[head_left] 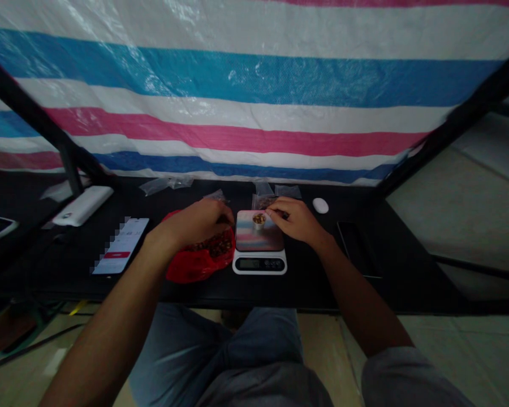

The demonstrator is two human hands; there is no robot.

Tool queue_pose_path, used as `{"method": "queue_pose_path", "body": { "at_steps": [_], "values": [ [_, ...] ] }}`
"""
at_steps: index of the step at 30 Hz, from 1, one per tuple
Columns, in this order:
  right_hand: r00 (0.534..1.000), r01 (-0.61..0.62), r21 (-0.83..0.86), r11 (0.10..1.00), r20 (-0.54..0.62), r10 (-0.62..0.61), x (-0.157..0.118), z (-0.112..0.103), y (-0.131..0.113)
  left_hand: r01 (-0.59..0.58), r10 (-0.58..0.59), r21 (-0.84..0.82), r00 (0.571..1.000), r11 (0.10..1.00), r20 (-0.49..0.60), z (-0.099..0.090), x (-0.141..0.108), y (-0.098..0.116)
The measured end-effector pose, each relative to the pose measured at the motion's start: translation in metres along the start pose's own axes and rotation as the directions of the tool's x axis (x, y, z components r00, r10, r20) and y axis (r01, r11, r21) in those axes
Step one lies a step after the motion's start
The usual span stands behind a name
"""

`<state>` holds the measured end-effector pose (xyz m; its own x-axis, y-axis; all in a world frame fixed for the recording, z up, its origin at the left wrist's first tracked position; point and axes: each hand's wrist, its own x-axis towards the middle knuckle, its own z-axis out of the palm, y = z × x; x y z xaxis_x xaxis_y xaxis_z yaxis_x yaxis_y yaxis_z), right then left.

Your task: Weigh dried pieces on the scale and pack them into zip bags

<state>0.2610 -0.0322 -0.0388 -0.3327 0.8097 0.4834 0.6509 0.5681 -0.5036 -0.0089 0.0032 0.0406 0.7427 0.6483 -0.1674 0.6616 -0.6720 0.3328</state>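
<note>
Though near right grip, 1 cup on scale.

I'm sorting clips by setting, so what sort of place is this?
Probably a makeshift weighing and packing table: it holds a digital scale, clear plastic bags and a red bag of small dark pieces.
</note>
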Motion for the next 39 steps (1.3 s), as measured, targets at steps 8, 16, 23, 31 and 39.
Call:
{"method": "queue_pose_path", "body": {
  "at_steps": [8, 16, 23, 31, 39],
  "values": [
    [1.0, -0.024, -0.002, 1.0, 0.009, 0.024, 0.0, -0.001, -0.003, -0.175, 0.172, -0.028, 0.982, 0.984, -0.075, -0.001, 0.047, 0.019],
    [0.997, 0.009, 0.047, 0.999, 0.079, -0.013, -0.001, -0.003, -0.006, -0.17, 0.171, 0.035, 0.985, 0.985, -0.031, 0.009, 0.061, 0.02],
    [0.997, 0.009, 0.04, 0.999, 0.078, -0.012, -0.002, -0.002, -0.005, -0.162, 0.157, -0.107, 0.986, 0.981, -0.061, 0.006, 0.058, 0.023],
    [0.991, -0.095, -0.03, 0.995, 0.094, 0.098, -0.003, -0.007, 0.004, -0.204, 0.184, -0.161, 0.975, 0.966, -0.128, 0.012, 0.061, 0.024],
    [0.981, -0.044, -0.048, 0.998, 0.186, 0.052, -0.001, 0.002, 0.011, -0.219, 0.19, -0.232, 0.971, 0.948, -0.142, 0.018, 0.06, 0.024]
  ]
}}
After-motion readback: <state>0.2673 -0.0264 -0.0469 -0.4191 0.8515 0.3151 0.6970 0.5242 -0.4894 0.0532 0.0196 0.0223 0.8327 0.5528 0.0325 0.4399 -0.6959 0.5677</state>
